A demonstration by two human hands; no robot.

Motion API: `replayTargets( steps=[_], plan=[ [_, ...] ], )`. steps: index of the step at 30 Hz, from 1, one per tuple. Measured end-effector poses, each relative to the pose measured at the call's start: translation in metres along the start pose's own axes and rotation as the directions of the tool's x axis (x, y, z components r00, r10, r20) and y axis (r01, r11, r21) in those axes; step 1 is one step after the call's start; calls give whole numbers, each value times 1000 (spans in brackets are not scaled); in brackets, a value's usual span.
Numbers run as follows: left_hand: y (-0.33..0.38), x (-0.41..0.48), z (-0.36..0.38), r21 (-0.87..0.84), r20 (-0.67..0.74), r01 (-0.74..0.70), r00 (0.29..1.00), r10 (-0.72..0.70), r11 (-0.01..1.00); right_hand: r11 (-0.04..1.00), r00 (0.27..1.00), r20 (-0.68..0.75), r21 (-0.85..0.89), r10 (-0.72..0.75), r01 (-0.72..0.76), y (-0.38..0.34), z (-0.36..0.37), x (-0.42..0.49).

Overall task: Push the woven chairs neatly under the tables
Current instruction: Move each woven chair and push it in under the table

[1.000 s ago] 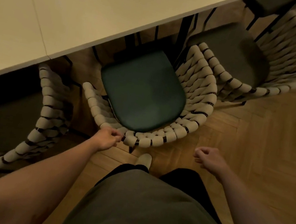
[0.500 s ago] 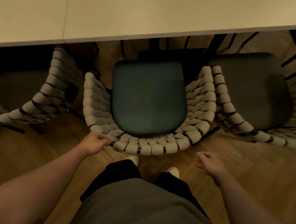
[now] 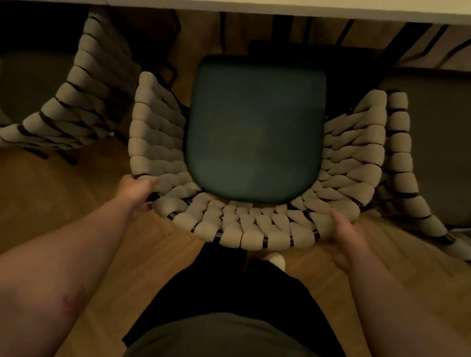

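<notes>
Left grip (image 3: 135,193), right grip (image 3: 345,242) clasp the woven chair (image 3: 236,224) — chunky, curved.

Dim, warm light falls across a herringbone parquet floor (image 3: 23,206) of honey-brown wood.
</notes>
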State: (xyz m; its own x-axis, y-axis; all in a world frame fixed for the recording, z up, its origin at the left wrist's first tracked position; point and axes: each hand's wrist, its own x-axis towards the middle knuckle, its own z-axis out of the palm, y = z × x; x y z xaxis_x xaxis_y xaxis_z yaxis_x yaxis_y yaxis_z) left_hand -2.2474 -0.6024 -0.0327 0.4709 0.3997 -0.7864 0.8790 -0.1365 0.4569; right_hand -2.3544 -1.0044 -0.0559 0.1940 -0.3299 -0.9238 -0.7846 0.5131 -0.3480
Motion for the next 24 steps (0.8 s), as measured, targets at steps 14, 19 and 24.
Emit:
replayTargets(
  steps=[14, 19, 24],
  plan=[
    [9, 44, 16, -342, -27, 93, 994, -108, 935, 959, 992, -120, 283, 44, -8, -3, 22, 33],
    [11, 29, 19, -407, -52, 35, 997, -61, 913, 967, 986, -169, 249, -12, 55, -3, 20, 28],
    [16, 17, 12, -419, -75, -19, 997, -14, 908, 970, 970, -235, 211, -68, 119, -7, 16, 23]
  ],
)
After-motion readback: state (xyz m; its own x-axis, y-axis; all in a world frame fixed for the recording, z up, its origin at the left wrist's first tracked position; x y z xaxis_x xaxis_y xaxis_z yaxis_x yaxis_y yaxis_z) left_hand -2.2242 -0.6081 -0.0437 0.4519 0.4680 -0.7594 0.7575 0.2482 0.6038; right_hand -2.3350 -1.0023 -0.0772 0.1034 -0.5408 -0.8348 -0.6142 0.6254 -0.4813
